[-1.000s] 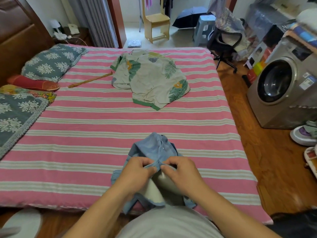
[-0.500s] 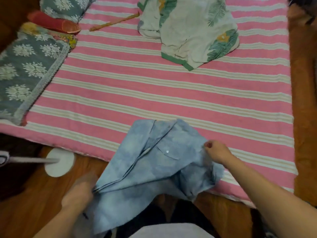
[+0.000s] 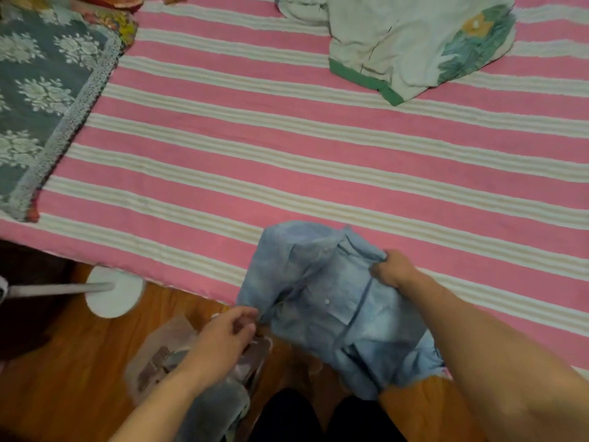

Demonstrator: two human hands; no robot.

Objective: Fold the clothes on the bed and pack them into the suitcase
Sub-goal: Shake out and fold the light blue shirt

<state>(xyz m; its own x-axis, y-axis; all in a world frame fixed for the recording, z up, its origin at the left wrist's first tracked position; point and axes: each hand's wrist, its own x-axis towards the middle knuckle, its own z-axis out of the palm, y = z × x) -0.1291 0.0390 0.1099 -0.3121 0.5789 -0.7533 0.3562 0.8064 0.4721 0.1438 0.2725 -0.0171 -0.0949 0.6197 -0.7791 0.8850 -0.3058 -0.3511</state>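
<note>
My left hand pinches the near-left edge of the shirt; my right hand grips a fold near its collar. The shirt straddles the near edge of the bed, half hanging over the floor, so a loose pinch could let it slide off. A bag lies under my left hand, contents unclear. Farther off, the floral garment is cut off at the top. I see no suitcase.

Leaf-print garment cut off at top edge; blue shirt hem blurred.
</note>
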